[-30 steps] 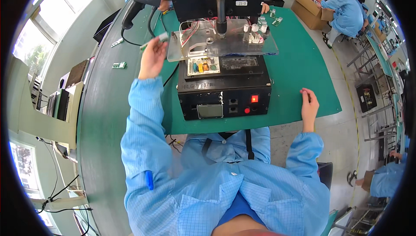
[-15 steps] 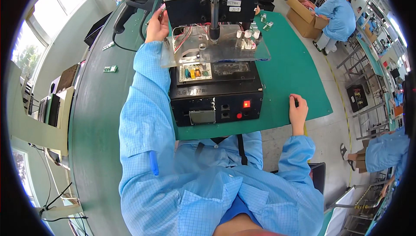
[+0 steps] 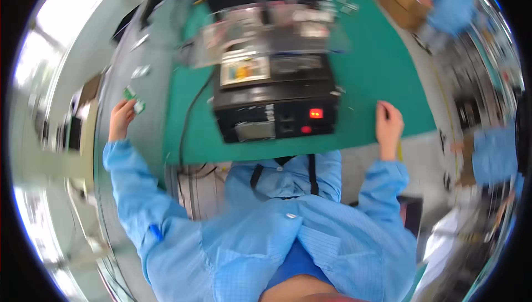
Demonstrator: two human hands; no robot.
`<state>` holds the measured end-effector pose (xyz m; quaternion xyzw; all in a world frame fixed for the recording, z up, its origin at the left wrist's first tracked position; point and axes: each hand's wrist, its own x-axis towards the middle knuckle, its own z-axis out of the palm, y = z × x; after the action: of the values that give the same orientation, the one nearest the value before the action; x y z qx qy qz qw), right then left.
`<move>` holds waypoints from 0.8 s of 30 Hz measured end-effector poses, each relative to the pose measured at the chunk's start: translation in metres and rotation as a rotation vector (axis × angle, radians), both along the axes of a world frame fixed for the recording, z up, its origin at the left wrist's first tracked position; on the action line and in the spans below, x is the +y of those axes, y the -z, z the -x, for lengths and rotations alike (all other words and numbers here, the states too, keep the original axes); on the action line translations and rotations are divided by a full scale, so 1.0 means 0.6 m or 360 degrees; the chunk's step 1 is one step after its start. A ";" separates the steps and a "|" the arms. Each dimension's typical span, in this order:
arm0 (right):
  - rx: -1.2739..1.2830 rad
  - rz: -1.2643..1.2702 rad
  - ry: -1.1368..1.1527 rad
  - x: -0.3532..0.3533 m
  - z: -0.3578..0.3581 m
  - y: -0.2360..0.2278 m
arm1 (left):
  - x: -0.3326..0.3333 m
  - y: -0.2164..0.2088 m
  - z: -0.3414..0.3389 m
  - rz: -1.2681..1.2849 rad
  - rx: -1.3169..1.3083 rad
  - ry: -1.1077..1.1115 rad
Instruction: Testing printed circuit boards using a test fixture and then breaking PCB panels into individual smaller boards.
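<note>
My left hand (image 3: 121, 118) is out at the left side of the bench, its fingertips pinched on a small green circuit board (image 3: 138, 105). Near the right edge of the green mat, my right hand (image 3: 390, 127) rests with curled fingers; a dark gap shows between them, and what they hold, if anything, is unclear. Between my hands stands a black test fixture (image 3: 244, 116) with a lit red display. On its top lies a board with yellow parts (image 3: 244, 72), beneath a raised clear plate (image 3: 208, 52) blurred by motion.
Another small board (image 3: 141, 71) lies on the bench beyond my left hand, and several more (image 3: 348, 5) lie at the mat's far right. A black cable (image 3: 191, 116) runs left of the fixture. People in blue coats work to the right, one by a cardboard box (image 3: 402, 3).
My left hand has moved from beside the fixture's upper left back to the bench's left, where a circuit board now shows at its fingertips. My right hand stays by the mat's edge. The view has shifted.
</note>
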<state>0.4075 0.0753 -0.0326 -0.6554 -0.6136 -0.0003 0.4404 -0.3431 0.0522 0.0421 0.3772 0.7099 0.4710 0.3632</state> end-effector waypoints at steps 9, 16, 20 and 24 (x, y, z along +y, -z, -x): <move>0.0098 0.0182 -0.0134 0.000 -0.053 0.034 | -0.131 0.102 0.097 -0.0318 -0.0329 -0.1337; -0.0131 0.0198 -0.0046 -0.021 -0.029 0.006 | -0.046 0.121 0.064 0.0117 0.0091 -0.1099; 0.0133 0.0128 -0.0306 0.039 -0.010 0.050 | -0.108 0.124 0.182 -0.0234 0.1329 -0.1660; 0.0318 0.0095 0.0051 -0.002 -0.032 0.018 | -0.067 0.116 0.077 -0.0665 0.1126 -0.0963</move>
<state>0.4269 0.0740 -0.0433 -0.6748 -0.5556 0.0763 0.4797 -0.3894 0.0119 -0.0275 0.3558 0.7574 0.5305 -0.1353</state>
